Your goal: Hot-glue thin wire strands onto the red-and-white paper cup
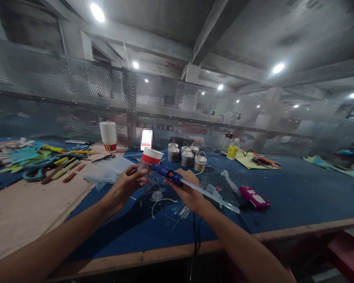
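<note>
Hands meet over the middle of the blue-covered desk [297, 196]. The left hand [126, 184] has its fingers curled around a small clear bottle or jar [142, 168], held upright above the desk; the bottle's outline is too blurred to tell more. A paper cup [151, 156], white with a red band, sits mouth-down on top of it, slightly tilted. The right hand [187, 190] is closed around a blue glue gun [166, 173], whose nozzle points left and reaches the bottle just under the cup's rim; a long clear glue stick [212, 194] juts out of the gun's back end toward the right, passing over the wrist. Under the hands lie loose bits of wire [162, 202] and scraps of clear plastic. Just behind the hands stands a cluster of small cups with wire handles [187, 154]. A tall stack of paper cups [108, 135] stands farther left, near a heap of scissors and coloured tools [41, 163] on a bare wooden board. A pink stapler-like tool [254, 197] lies to the right of the hands, and two bottles [230, 146] stand near the perforated metal screen at the back.
</note>
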Motion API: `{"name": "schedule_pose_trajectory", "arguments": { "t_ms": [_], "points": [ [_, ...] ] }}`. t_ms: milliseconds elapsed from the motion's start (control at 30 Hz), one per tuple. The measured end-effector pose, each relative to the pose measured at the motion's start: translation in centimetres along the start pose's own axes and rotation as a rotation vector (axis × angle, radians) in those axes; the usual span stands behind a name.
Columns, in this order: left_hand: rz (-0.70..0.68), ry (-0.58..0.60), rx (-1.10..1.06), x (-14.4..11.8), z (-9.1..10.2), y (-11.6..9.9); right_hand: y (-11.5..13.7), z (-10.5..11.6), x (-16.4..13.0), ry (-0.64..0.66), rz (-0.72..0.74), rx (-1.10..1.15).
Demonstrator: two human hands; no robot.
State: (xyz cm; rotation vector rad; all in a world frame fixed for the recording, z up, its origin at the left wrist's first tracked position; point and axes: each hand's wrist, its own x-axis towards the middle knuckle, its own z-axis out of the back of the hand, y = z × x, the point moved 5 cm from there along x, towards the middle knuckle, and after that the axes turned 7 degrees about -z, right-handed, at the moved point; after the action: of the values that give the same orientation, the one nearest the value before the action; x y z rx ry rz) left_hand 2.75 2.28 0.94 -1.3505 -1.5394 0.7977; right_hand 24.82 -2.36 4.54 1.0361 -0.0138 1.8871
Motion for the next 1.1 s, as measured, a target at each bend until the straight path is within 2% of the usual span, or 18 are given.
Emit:
{"name": "schedule_pose_trajectory", "arguments": {
  "t_ms": [1100],
  "points": [
    [0.052,0.000,-0.052,-0.32,-0.02,-0.13,-0.56,-0.07,0.03,-0.035,-0.002,-0.036]
  ]
}}
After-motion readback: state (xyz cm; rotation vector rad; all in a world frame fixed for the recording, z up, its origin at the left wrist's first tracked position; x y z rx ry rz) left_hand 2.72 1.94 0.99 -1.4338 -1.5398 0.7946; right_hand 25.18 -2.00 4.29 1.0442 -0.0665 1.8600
